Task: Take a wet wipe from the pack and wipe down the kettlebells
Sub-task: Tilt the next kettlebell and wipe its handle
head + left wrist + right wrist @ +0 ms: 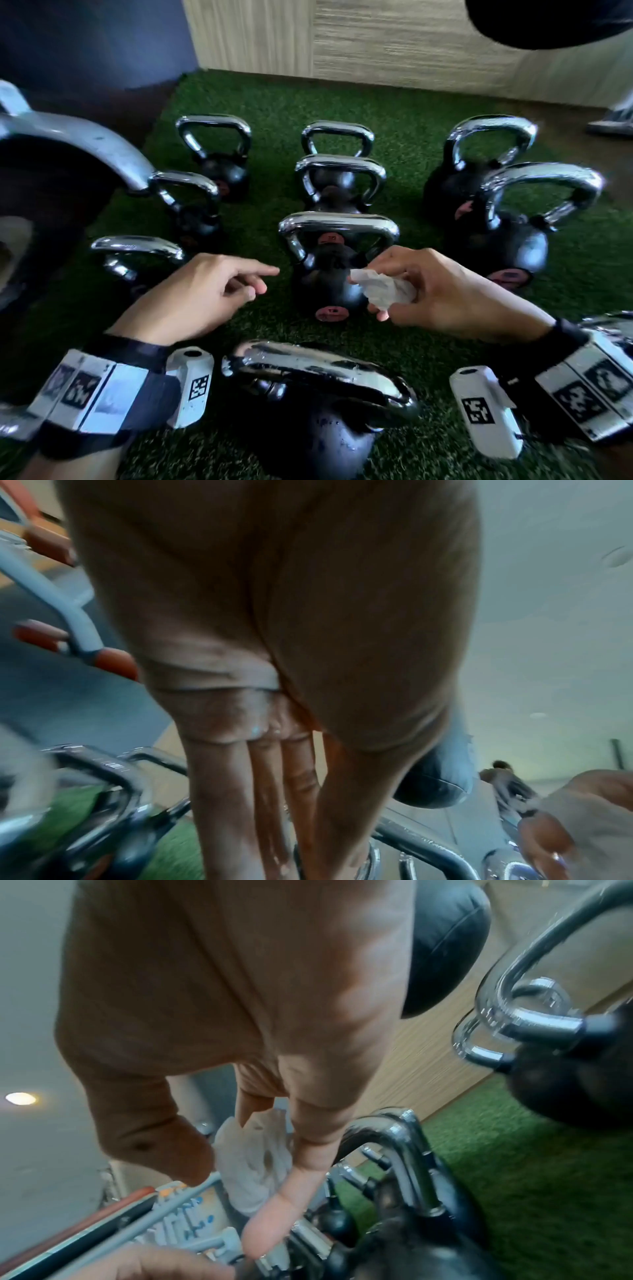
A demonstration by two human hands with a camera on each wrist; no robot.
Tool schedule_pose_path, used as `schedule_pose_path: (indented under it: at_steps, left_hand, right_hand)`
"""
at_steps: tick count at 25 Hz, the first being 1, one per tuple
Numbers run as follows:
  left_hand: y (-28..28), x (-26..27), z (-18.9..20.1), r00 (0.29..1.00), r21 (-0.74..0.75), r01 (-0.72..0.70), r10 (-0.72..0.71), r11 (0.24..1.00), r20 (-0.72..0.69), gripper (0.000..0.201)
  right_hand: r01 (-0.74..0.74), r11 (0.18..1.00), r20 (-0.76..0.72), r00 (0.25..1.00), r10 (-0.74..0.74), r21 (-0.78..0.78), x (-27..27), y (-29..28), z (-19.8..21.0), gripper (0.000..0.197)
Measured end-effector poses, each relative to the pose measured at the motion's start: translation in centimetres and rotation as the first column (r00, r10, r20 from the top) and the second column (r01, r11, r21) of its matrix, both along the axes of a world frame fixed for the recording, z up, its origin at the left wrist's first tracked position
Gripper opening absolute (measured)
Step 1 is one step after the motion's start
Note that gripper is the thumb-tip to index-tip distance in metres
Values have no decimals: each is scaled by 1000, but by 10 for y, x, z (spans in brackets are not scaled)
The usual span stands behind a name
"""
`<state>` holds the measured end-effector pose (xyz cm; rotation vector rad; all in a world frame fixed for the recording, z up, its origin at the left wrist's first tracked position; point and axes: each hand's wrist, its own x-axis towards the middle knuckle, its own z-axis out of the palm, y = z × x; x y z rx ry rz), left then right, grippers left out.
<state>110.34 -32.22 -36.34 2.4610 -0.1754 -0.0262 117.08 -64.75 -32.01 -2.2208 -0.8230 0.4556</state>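
Several black kettlebells with chrome handles stand on green turf (428, 102). My right hand (390, 308) pinches a crumpled white wet wipe (383, 287) against the right side of the middle front kettlebell (322, 284), just below its handle. The right wrist view shows the wipe (253, 1164) bunched between thumb and fingers (301, 1175). My left hand (253, 284) hovers to the left of that kettlebell and holds nothing, its index finger stretched toward it. Its fingers (219, 804) look straight in the left wrist view. The closest kettlebell (318, 373) has droplets on its handle. The wipe pack is not in view.
A much larger kettlebell (68, 147) looms at the left edge. Two big ones (507, 240) stand at the right. A pale wooden wall (394, 41) closes the back of the turf. A shoe (613, 120) shows at the far right. A person (507, 780) is visible in the distance.
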Motion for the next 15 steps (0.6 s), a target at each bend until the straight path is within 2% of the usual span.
schedule_pose_path:
  at_steps: [1,3,5,7,9,10,12,13,15]
  left_hand:
    - [4,-16,-7,999,-33,-31,30,999,-24,46]
    - [8,-46,-20,993,-108,-98,91,989,-69,53]
    - [2,-66,-27,984,-83,-155,146,984,-103,64]
    - [-12,-82,-37,950,-107,-178,143,978,-276,62]
    - [-31,-94,-43,897,-227,-207,92,952,-433,52]
    - [-37,-96,-48,898,-269,-199,66,942,-434,59]
    - [-47,-101,-65,925,-312,-178,50,933,-377,98]
    - [-51,-103,-71,940,-339,-168,47,926,-337,108]
    - [-60,-105,-83,971,-426,-145,45,893,-235,106]
  right_hand:
    - [-54,997,-32,998,55,57,1,4,0,48]
    - [-86,986,-50,994,94,145,3,10,0,39]
    - [-79,976,-5,997,81,203,4,14,2,30]
    - [-116,968,46,993,108,222,1,17,7,24]
    - [-146,953,49,989,138,267,-6,18,17,25]
    - [-152,937,19,988,154,315,-11,17,21,25]
    - [-148,925,37,989,144,351,-23,15,30,28]
    - [-139,934,77,990,120,330,-29,13,32,29]
    - [-98,958,117,991,69,268,-46,9,33,30]
